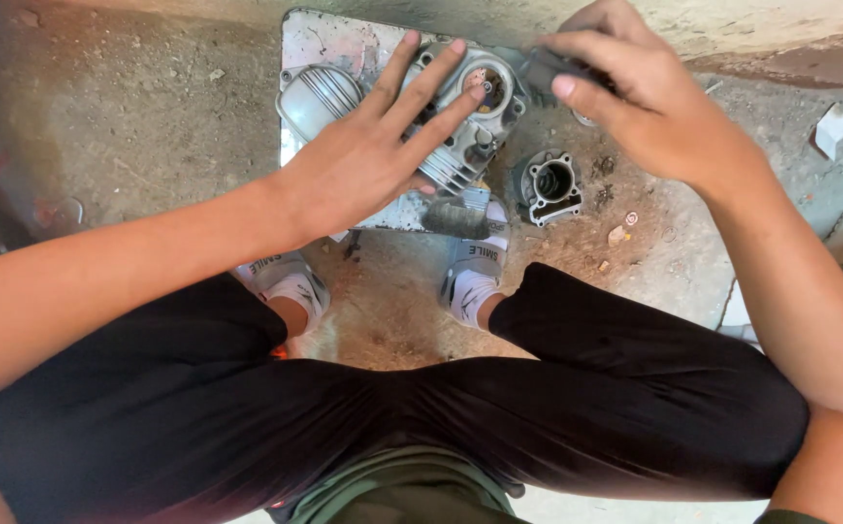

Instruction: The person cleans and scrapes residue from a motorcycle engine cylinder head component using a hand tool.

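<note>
pressing left hand on grey engine casing.

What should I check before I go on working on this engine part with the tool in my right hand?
1. Left hand flat on the engine part, steadying it: ok.
2. Engine part sits on the metal sheet, not the dirt: ok.
3. Right hand grips the dark tool firmly: ok.
4. Tool tip seated on the part: cannot tell, hidden by fingers.
5. Left fingertips clear of the tool: not ok, they lie close beside it.
6. Loose cylinder piece out of the way on the ground: ok.
</note>
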